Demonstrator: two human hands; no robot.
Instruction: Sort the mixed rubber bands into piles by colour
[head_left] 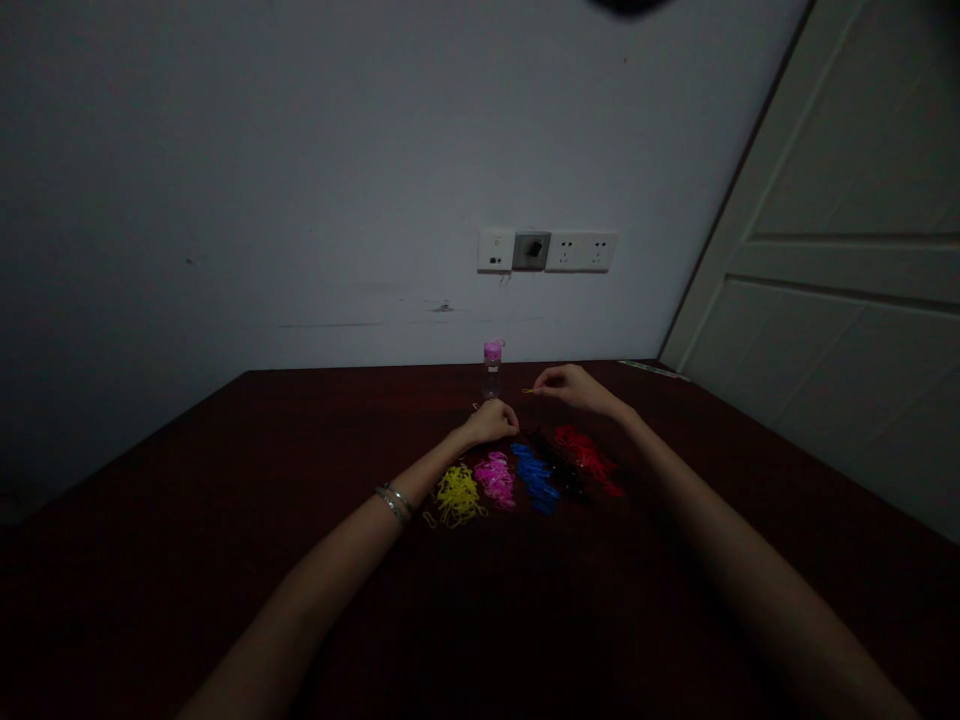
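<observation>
My right hand (564, 387) pinches a small yellow band (527, 391) above the table, right of a clear bottle (491, 380) with a pink cap. My left hand (491, 422) is closed in front of the bottle; what its fingertips hold, if anything, is too small to name. Nearer to me lie piles of small bands: yellow (459, 495), pink (496, 479), blue (535, 478), black (566, 470) and red (587, 458), side by side from left to right.
The dark red table (225, 480) meets a pale wall (300, 180) with a row of sockets (581, 252). A white panelled door (847, 260) stands at the right. A patterned strip (651, 370) lies at the table's back right edge.
</observation>
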